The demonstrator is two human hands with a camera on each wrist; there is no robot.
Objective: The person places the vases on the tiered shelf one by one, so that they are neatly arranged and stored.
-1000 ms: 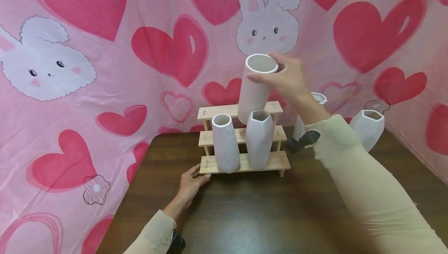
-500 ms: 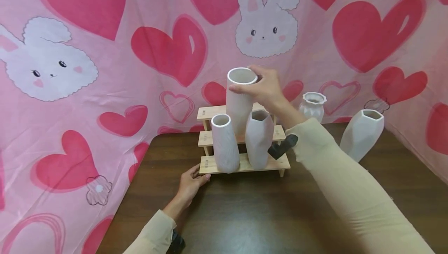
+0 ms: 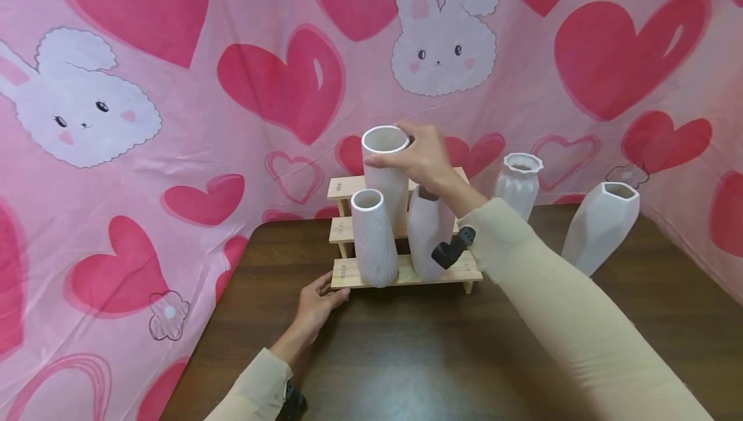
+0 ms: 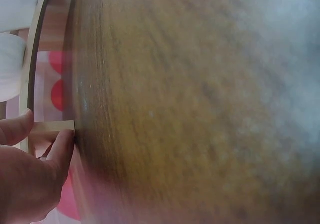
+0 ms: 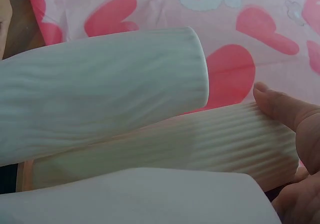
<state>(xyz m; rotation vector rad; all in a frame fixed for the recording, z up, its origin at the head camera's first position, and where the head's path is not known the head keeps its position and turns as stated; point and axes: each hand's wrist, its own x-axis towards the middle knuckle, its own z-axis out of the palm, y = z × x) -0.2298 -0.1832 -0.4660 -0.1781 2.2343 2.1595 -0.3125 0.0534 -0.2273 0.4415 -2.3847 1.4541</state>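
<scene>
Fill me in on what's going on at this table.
A person's right hand holds a ribbed white vase near its rim, at the middle shelf of a three-tier wooden stand; whether it rests there is hidden. The left hand grips the stand's front left corner. A textured white vase and a faceted white vase stand on the bottom shelf. A scalloped-rim vase and another faceted vase are off to the right.

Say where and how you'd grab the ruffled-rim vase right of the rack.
I'd pinch the neck of the ruffled-rim vase, coming from above: it seems to narrow just under the flared rim, so fingers could catch there. Its top is exposed and upright, while the right sleeve hides its base in the head view.
</scene>
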